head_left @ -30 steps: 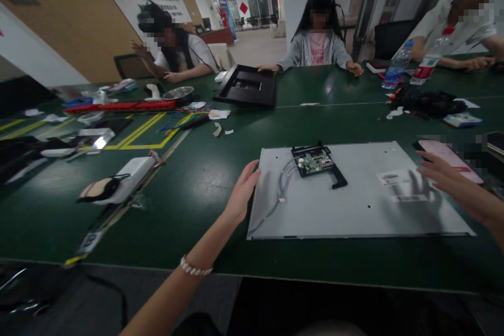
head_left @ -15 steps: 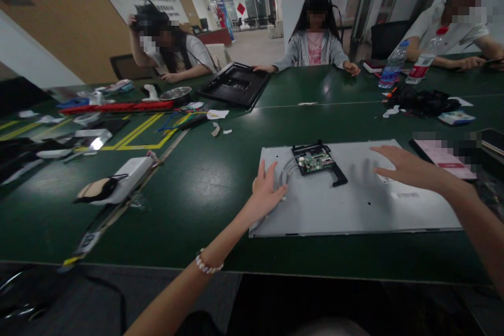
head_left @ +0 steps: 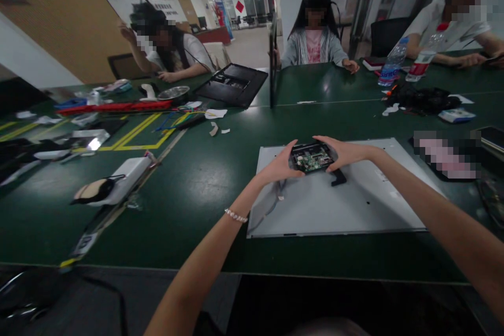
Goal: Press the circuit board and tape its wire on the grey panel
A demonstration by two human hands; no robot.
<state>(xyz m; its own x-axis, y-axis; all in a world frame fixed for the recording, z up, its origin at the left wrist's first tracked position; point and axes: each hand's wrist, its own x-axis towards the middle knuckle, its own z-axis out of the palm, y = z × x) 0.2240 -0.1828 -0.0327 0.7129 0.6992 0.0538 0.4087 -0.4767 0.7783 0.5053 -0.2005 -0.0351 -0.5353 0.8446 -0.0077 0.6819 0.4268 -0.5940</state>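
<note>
A grey metal panel point(head_left: 354, 205) lies flat on the green table in front of me. Near its far edge sits a green circuit board point(head_left: 313, 157) in a black bracket, with grey cables trailing off to its left. My left hand point(head_left: 280, 164) cups the board's left side, fingers curled round its edge. My right hand point(head_left: 343, 151) grips the board's right side the same way. A bead bracelet circles my left wrist.
A black monitor back cover point(head_left: 234, 84) lies across the table, and a person opposite holds a dark panel point(head_left: 272, 60) upright on edge. A white device point(head_left: 114, 184) lies left. Water bottles point(head_left: 391, 68), black cloth point(head_left: 423, 100) and a phone point(head_left: 444, 157) sit right. Tools clutter the far left.
Both my hands came in from the panel's sides and closed on the circuit board. The person opposite tipped a dark panel upright.
</note>
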